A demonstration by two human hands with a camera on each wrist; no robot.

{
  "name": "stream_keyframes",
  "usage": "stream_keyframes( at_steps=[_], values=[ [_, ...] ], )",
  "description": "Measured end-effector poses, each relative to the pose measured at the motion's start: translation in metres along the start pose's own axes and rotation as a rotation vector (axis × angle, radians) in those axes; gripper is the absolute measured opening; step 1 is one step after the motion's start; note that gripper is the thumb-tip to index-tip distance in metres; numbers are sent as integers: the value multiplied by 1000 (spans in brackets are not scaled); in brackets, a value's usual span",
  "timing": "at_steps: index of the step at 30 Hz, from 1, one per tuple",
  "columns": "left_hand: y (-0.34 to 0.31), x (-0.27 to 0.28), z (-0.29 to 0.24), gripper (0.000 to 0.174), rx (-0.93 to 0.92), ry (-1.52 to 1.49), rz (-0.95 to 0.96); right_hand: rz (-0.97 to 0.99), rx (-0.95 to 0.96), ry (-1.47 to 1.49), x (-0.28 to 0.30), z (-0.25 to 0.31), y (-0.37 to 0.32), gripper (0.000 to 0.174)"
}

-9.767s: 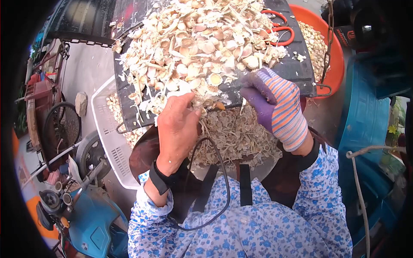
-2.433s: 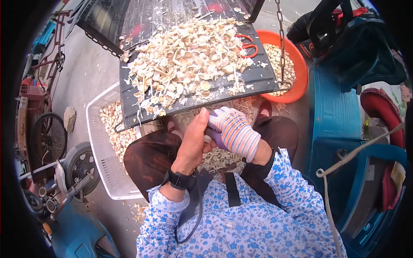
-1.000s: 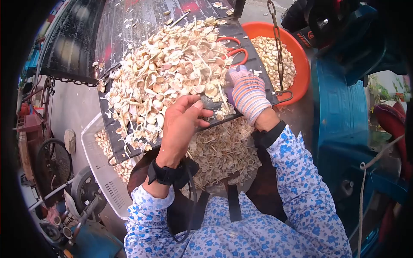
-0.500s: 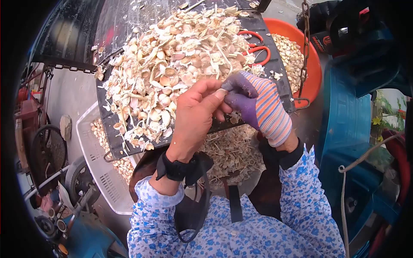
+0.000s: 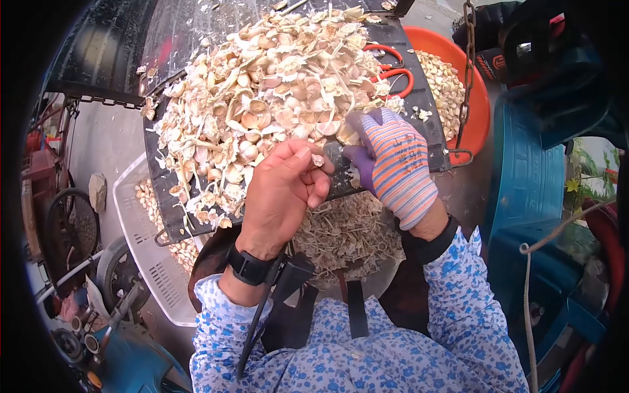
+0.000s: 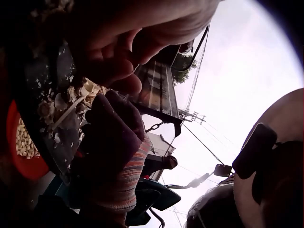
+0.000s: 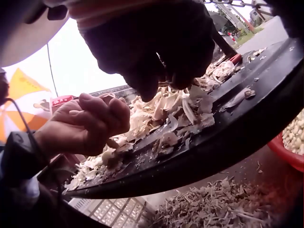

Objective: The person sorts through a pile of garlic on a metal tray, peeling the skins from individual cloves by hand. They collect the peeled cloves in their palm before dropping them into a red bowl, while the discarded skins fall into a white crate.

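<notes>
My bare left hand (image 5: 278, 190) is just off the front edge of the garlic heap, palm partly turned up. Between its thumb and forefinger it pinches a small garlic clove (image 5: 318, 160). To its right my right hand (image 5: 400, 167), in a striped glove with purple fingers, bends its fingertips around a piece of garlic skin (image 5: 348, 135) at the heap's edge. The heap of garlic cloves, skins and stalks (image 5: 262, 98) covers much of the black ribbed board (image 5: 429, 108). In the right wrist view the gloved fingers (image 7: 147, 85) point down at loose skins.
Red-handled scissors (image 5: 396, 82) lie on the board's right. An orange basin (image 5: 481, 92) of cloves stands beyond, behind a hanging chain (image 5: 466, 78). A white crate (image 5: 147, 249) with cloves is left. Discarded skins (image 5: 350, 236) pile below, between the knees. A blue plastic chair (image 5: 524, 177) stands right.
Half a second ago the hands met over the board's edge. Now they are apart, the left lower and to the left with the clove, the right at the heap's edge.
</notes>
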State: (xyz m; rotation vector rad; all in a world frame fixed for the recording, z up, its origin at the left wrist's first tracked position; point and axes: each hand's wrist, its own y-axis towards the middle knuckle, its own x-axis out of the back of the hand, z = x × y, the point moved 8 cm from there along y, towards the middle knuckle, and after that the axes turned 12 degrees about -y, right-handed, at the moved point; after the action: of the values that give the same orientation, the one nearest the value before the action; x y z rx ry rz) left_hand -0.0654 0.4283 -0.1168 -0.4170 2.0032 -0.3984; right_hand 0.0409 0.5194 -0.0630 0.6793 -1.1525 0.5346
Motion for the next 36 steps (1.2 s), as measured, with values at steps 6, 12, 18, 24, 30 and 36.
stream_keyframes(
  at_steps=[6, 12, 18, 24, 30, 36],
  values=[
    [-1, 5, -7, 17, 3, 41, -24, 14, 20, -151, -7, 10, 9, 26],
    [-5, -2, -10, 18, -14, -18, 12, 11, 8, -114, -4, 15, 12, 30],
    [-21, 5, -23, 16, -84, 101, 17, 85, 15, -190, -24, 15, 13, 25],
    [-32, 4, -34, 16, -104, 100, -66, -33, -30, 529, 6, 19, 9, 30],
    [-5, -10, -26, 17, -73, 198, -17, -99, 112, 681, 19, 33, 11, 32],
    [-10, -11, -40, 16, -215, 179, -76, -29, -28, 941, 11, 28, 18, 24]
  ],
)
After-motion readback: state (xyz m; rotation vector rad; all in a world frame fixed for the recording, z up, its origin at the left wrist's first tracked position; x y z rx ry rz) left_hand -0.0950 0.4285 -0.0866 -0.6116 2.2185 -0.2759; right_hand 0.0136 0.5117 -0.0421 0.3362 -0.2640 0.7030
